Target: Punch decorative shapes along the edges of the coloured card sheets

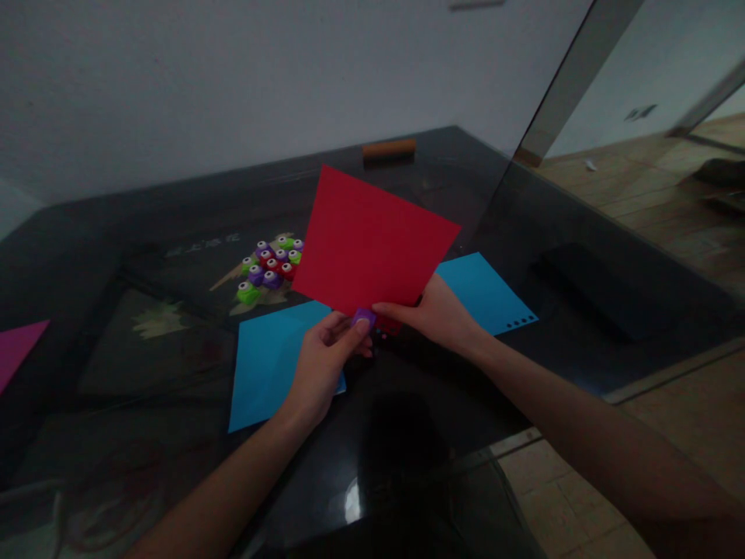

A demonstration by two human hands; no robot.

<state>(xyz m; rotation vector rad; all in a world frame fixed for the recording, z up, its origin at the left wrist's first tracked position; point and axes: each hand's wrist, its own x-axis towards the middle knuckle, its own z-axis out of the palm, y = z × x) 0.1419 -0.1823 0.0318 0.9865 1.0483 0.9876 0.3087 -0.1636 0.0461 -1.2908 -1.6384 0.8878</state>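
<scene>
A red sheet of paper (372,241) is held up above the dark glass table (145,373). My right hand (434,314) pinches its near edge from below. My left hand (326,361) grips a small purple paper punch (363,317) pressed on that same edge, thumb on top. Two blue sheets lie flat under my hands: one on the left (268,365), one on the right (486,293) with a row of punched holes along its near edge.
A cluster of several small green, purple and red punches (271,268) sits behind the blue sheet. A pink sheet (17,349) lies at the left edge. A brown cylinder (389,149) rests at the table's far side. Tiled floor lies to the right.
</scene>
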